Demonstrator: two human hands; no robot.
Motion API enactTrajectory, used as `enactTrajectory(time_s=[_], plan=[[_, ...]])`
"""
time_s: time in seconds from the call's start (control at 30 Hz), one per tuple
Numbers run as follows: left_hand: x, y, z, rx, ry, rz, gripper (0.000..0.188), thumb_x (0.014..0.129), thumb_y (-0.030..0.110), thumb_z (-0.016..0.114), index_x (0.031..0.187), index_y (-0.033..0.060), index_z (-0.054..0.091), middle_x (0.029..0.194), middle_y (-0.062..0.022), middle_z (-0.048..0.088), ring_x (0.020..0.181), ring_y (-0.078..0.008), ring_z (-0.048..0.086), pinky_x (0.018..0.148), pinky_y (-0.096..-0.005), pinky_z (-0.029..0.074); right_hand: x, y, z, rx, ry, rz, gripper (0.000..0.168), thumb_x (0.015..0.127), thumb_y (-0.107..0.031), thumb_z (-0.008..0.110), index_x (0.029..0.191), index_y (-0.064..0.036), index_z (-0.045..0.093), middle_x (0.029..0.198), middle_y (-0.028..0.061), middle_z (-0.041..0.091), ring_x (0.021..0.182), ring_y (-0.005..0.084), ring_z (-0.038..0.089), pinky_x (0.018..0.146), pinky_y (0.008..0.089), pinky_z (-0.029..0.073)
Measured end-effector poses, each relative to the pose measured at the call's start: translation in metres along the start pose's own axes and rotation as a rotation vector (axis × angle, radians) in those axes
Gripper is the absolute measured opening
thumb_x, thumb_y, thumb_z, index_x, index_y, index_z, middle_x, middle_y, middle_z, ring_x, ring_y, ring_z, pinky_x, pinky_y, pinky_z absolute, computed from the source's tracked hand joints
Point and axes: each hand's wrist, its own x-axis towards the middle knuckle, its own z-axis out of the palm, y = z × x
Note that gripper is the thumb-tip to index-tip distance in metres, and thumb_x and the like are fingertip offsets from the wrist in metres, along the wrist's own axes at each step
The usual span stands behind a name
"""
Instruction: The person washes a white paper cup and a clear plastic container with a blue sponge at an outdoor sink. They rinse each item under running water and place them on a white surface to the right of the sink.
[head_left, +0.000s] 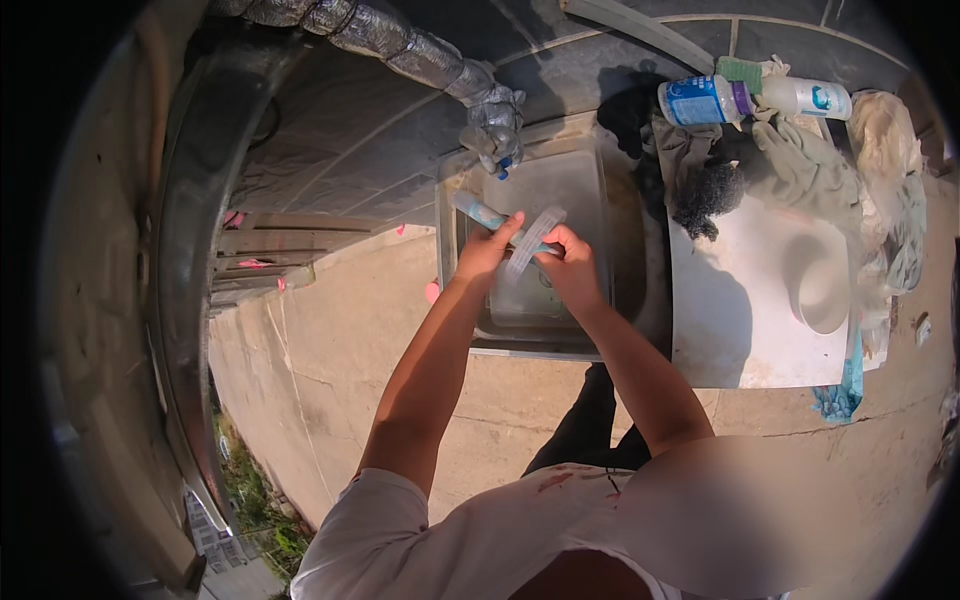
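Observation:
My left hand (481, 253) holds a slim, translucent tube-like plastic piece (480, 210) with pale blue marking, its far end pointing up and left. A clear ribbed plastic piece (534, 244) crosses it at a slant between my hands; its exact kind cannot be told. The fingers of my right hand (576, 268) are bent round the near end of the marked piece, beside the ribbed one. Both hands are above a metal sink (442, 195), in which a translucent plastic tub (566, 171) sits. What lies beneath my palms is hidden.
A foil-wrapped pipe (397, 41) ends over the sink at a blue-tipped tap (502, 166). On the right, a white board (712, 300) bears a white bowl (823, 296), a dark scouring pad (711, 196) and cloths (806, 165). Two bottles lie behind: one purple-capped (694, 100), one white (806, 97).

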Motion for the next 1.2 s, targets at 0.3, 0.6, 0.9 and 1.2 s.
enactTrajectory(time_s=[0.3, 0.6, 0.9, 1.2], plan=[[-0.010, 0.009, 0.007, -0.599, -0.192, 0.017, 0.036, 0.079, 0.018, 0.065, 0.106, 0.0014, 0.048, 0.081, -0.0040, 0.054, 0.080, -0.0178, 0.056, 0.074, -0.0298, 0.047, 0.004, -0.007, 0.002, 0.124, 0.016, 0.091, 0.007, 0.073, 0.000, 0.060, 0.080, -0.001, 0.058, 0.071, -0.0011, 0.058, 0.062, 0.0027, 0.048, 0.055, 0.0192, 0.039], [0.001, 0.005, 0.012, -0.230, -0.059, 0.191, 0.022, 0.082, 0.022, 0.059, 0.095, 0.0050, 0.054, 0.075, -0.0017, 0.055, 0.075, -0.0150, 0.054, 0.073, -0.0296, 0.043, -0.002, -0.003, 0.005, 0.262, 0.035, 0.219, 0.012, 0.075, -0.001, 0.060, 0.086, -0.004, 0.062, 0.076, -0.0018, 0.060, 0.066, 0.0038, 0.051, 0.060, 0.0198, 0.042], [-0.014, 0.026, -0.003, -0.001, -0.213, 0.122, 0.032, 0.080, 0.029, 0.063, 0.098, 0.0038, 0.055, 0.092, -0.0066, 0.060, 0.084, -0.0135, 0.056, 0.072, -0.0239, 0.044, -0.001, 0.006, -0.002, 0.534, -0.033, 0.350, 0.014, 0.076, -0.008, 0.061, 0.090, -0.004, 0.061, 0.082, -0.0008, 0.060, 0.071, 0.0064, 0.054, 0.065, 0.0223, 0.043], [-0.017, 0.015, 0.011, -0.749, -0.347, 0.085, 0.024, 0.080, 0.008, 0.057, 0.104, 0.0040, 0.051, 0.084, -0.0072, 0.055, 0.089, -0.0210, 0.054, 0.086, -0.0352, 0.041, 0.007, 0.011, -0.006, 0.648, -0.041, 0.501, 0.018, 0.077, -0.012, 0.063, 0.094, -0.004, 0.062, 0.088, 0.0026, 0.062, 0.078, 0.0113, 0.058, 0.071, 0.0260, 0.045]])
